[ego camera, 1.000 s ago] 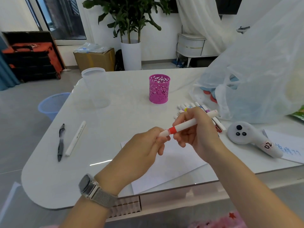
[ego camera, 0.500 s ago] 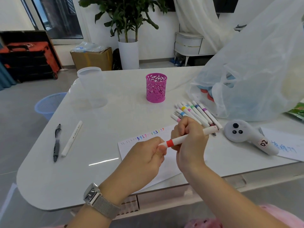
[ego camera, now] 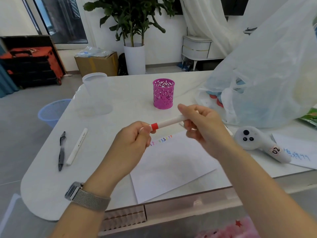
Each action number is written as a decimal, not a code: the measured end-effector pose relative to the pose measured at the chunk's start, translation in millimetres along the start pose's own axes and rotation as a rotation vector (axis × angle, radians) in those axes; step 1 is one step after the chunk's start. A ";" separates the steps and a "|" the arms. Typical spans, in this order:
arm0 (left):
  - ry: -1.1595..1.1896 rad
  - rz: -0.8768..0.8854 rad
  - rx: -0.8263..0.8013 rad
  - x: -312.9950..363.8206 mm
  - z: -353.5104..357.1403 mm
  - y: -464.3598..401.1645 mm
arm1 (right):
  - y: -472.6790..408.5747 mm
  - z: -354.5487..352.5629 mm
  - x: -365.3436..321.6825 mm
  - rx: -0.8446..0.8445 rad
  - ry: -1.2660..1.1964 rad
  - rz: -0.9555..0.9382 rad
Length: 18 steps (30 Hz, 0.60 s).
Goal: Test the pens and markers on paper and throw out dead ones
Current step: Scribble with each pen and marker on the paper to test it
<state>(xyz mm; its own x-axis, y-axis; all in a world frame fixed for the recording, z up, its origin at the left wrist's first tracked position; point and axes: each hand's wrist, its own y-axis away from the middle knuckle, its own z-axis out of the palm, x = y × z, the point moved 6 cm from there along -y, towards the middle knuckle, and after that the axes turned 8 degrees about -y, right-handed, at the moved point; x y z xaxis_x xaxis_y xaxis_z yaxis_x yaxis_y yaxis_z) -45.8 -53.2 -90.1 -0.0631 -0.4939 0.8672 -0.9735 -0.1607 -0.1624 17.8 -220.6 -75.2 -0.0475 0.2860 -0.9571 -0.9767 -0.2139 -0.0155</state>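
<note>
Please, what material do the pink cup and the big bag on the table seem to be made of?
The pink cup looks like painted metal or hard plastic: its thin wall is cut through in a lace pattern; which one, I cannot tell. The big bag looks like thin, matt plastic film: it is crinkled and half see-through.

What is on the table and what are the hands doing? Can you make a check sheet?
Surface: white table, glossy.
Job's things: white marker with a red band held in the air over the paper; coloured test squiggles along the paper's top edge; black pen and white pen lying side by side at the left; pink pen holder upright.
Clutter: clear cup, plastic bag, white controller, a second written sheet.
Hands: left hand pinches the marker's cap end; right hand grips the barrel.
Cables: nothing seen.
Surroundings: blue basket on the floor, potted plant, cardboard box.
</note>
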 end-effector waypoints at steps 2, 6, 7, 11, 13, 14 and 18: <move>-0.077 0.012 0.019 -4.6 -1.2 -0.9 | 1.8 -5.1 -4.1 -0.132 0.317 -0.034; -0.255 0.026 0.006 -11.1 6.7 1.3 | 13.2 -11.8 16.4 -0.413 1.023 0.012; -0.300 0.018 -0.011 -13.3 9.9 1.9 | 14.9 -16.7 22.8 -0.464 1.121 0.065; -0.451 -0.008 0.029 -18.8 8.2 1.5 | -7.9 -48.8 15.7 -0.271 1.239 0.008; -0.473 -0.010 0.060 -19.1 4.1 1.3 | -27.7 -69.5 1.4 -0.022 1.229 -0.151; -0.487 -0.010 0.062 -19.4 3.6 1.3 | -34.9 -80.3 -4.3 0.098 1.212 -0.206; -0.532 -0.005 0.048 -21.5 5.9 1.8 | -53.0 -116.2 3.8 0.368 1.183 -0.196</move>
<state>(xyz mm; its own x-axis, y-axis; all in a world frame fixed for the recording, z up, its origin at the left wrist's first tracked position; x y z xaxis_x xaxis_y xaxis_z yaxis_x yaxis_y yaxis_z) -45.0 -47.9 -111.8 0.0739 -0.8559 0.5118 -0.9617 -0.1969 -0.1905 93.7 -316.7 -111.7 0.1354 -0.7697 -0.6239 -0.9556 0.0649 -0.2874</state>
